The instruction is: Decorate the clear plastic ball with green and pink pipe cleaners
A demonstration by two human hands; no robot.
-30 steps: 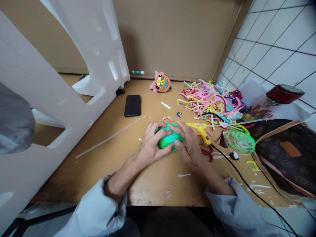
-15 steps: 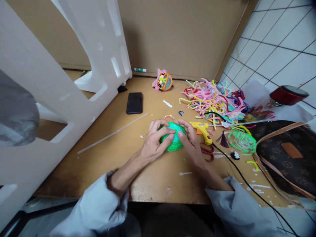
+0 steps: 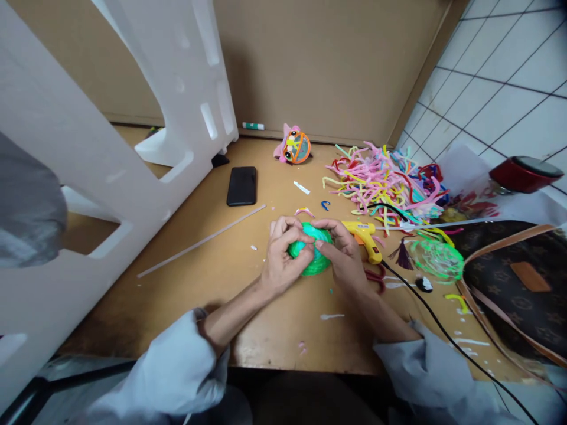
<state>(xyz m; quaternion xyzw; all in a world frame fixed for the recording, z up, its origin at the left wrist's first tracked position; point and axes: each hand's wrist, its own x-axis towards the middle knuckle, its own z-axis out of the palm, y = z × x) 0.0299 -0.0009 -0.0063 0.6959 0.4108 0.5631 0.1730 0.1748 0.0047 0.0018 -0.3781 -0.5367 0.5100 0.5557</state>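
Observation:
A round green dome [image 3: 315, 255] made of coiled pipe cleaners rests on the wooden table [image 3: 230, 283] in the middle. My left hand [image 3: 283, 255] curls around its left side, fingers closed on it. My right hand [image 3: 343, 251] grips its right side, thumb and fingers pressed on the top. A yellow glue gun [image 3: 364, 237] lies just right of my right hand, with its black cord [image 3: 443, 337] trailing toward the front right. Red scissors [image 3: 375, 277] peek out under my right wrist.
A pile of coloured pipe cleaners [image 3: 385, 180] lies at the back right. A flat green coil [image 3: 436, 258], a brown bag [image 3: 518, 283], a red lid [image 3: 522, 173], a black phone [image 3: 241, 185], a pink toy [image 3: 293, 146] and a white foam frame [image 3: 110, 147] surround the work spot.
Both hands have tightened around the green dome and tilted it up slightly; the fingers went from spread over it to curled on it.

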